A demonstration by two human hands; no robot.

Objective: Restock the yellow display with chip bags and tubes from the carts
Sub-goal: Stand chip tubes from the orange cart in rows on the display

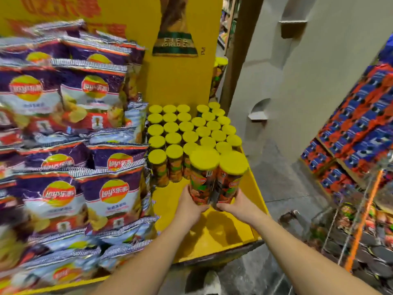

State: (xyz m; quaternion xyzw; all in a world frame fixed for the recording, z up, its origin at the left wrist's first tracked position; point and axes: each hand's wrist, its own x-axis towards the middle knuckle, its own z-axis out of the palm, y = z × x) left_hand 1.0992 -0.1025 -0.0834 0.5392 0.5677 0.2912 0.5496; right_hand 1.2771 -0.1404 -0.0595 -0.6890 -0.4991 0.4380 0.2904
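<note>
**Two tubes in hand over the yellow shelf**

So both hands are busy here: the left hand [189,206] is wrapped around the lower part of one chip tube [203,177], and the right hand [236,204] is closed on the bottom of a second tube [230,179]. The two tubes are upright, pressed side by side, held just above the bare front part of the yellow display [214,233]. Right behind them sits a block of tubes already standing [187,130] in rows, all yellow lids up (packed tight, lids nearly touching). To the left, purple chip bags [91,92] are stacked in tiers on the same display. Off to the right there's a wire cart [359,222] with more stock inside, though it's too blurry to say exactly what.
</note>
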